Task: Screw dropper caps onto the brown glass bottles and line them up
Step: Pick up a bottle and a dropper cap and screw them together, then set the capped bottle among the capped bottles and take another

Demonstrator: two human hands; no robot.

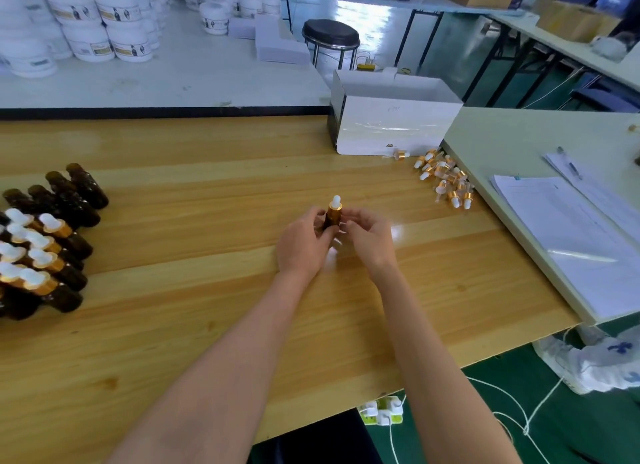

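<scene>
Head view: both hands meet over the middle of the wooden tabletop (173, 325) around one upright brown bottle (333, 220). A gold-collared dropper cap (335, 204) with a white bulb sits on its neck. The left hand (303, 243) has its fingers (317, 217) curled close round the bottle's left side. The right hand (370, 243) pinches it from the right, fingers (351, 218) bent in just below the cap. Capped bottles (45, 255) cluster at the tabletop's left edge, with uncapped bottles (72, 193) behind them. Loose caps (446, 181) lie heaped to the right, near a white box (391, 124).
</scene>
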